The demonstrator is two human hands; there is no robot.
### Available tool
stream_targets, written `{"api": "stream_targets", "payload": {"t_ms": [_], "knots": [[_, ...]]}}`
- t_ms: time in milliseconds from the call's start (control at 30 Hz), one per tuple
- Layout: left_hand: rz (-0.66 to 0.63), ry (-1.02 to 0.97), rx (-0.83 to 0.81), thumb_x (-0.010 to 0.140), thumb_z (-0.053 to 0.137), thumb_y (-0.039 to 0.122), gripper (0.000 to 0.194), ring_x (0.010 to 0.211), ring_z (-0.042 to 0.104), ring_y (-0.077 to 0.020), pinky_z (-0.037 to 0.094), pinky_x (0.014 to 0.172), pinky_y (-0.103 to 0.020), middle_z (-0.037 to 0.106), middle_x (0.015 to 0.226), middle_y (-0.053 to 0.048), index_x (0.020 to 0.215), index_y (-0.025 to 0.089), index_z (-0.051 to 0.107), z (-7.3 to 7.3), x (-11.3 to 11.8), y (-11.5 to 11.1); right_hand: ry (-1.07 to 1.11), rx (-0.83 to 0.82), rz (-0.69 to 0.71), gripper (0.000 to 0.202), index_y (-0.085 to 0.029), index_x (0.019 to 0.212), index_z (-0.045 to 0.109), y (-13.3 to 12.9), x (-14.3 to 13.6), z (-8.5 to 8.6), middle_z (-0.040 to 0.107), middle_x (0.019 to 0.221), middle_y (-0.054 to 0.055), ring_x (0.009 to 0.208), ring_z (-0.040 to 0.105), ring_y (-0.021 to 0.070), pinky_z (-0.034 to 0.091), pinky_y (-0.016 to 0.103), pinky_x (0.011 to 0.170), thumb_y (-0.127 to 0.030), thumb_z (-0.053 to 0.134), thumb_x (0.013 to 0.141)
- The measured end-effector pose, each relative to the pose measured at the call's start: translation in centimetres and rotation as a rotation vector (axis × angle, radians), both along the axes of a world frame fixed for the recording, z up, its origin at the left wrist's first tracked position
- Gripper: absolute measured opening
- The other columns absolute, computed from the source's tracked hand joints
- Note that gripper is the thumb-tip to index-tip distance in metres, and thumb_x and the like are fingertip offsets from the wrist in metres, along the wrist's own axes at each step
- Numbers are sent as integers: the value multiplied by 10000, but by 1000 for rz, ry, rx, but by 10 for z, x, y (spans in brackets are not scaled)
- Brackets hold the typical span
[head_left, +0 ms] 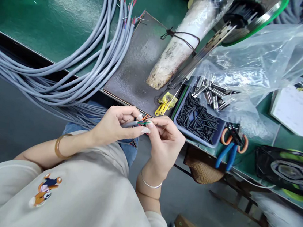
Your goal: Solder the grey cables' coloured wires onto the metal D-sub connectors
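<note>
My left hand (119,123) is closed around the end of a grey cable (129,124), just behind where its sheath stops. Thin coloured wires (144,122), orange, green and red among them, fan out of that end. With thumb and forefinger my right hand (163,131) pinches some of these wires. Both hands are close together in front of the bench edge, above my lap. A bundle of grey cables (103,54) lies to the left, several with bare coloured wire ends on the bench.
A blue bin (214,141) holds black sleeves (198,115) and metal connectors (211,93). Pliers (228,152) and cutters with orange handles (242,144) lie right of it. A wrapped white roll (176,46) and yellow pieces (165,106) rest on a dark board (134,71).
</note>
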State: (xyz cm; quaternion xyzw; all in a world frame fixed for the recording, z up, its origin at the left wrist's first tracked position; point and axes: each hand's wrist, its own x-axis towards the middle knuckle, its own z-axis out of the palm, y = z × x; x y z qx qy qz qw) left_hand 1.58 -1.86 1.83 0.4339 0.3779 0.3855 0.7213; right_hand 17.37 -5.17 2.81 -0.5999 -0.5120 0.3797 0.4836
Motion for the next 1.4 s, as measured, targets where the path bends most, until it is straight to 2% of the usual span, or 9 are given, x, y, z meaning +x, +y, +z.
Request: {"api": "stream_targets", "payload": {"t_ms": [200,400,533,700,800,967,1133,1267,1400], "knots": [[136,74,124,738,809,235,210,557,460,-56,413,522,-165,573,648,29,754,149,618,5,7,-1,-182,0,31,231,-216,820,709,-2,2,6,593,732,-8,628,493,112,358,273,559,-386,649,964],[158,172,238,847,713,242,136,523,432,-53,371,499,-168,521,600,42,792,147,632,1,7,-6,-202,62,36,212,-220,825,669,0,-3,4,556,730,-36,574,407,85,326,278,556,-351,621,986],[120,29,95,843,749,338,222,506,472,-55,384,474,-167,560,603,34,802,153,633,2,6,-5,-146,83,-4,245,-219,776,628,1,-4,4,521,688,-48,558,394,83,325,274,551,-341,608,988],[100,-110,-192,763,810,361,295,408,419,-38,230,362,-145,521,530,63,761,170,584,5,2,2,-93,173,-192,278,-222,763,674,2,5,5,543,609,-49,512,427,86,310,262,500,-374,610,987],[79,-136,-262,720,837,367,335,381,375,-30,196,344,-146,511,510,73,748,175,565,7,1,5,-136,135,-135,242,-222,831,745,1,6,6,601,655,-25,548,488,98,327,267,507,-395,646,968],[46,-162,-258,696,871,416,404,376,365,-26,201,348,-147,482,488,89,739,178,547,7,1,6,-164,39,-10,249,-230,906,781,2,2,4,658,751,12,653,582,130,397,277,561,-434,650,964],[41,-162,-198,697,884,334,362,400,395,-24,238,372,-149,505,512,82,731,168,564,4,1,3,-152,1,50,247,-234,976,780,3,3,4,656,767,0,567,479,102,356,273,537,-452,667,950],[49,-147,-127,716,877,307,342,407,361,-16,287,401,-153,528,514,78,720,164,567,5,3,2,-188,3,63,232,-215,839,728,2,2,6,570,683,-33,534,365,81,298,270,522,-408,666,953],[125,-128,-96,693,892,317,353,438,349,-20,304,420,-152,513,529,78,707,159,576,6,5,1,-298,85,88,203,-216,783,653,3,-4,6,506,643,-62,520,336,69,306,266,534,-314,643,960]]}}
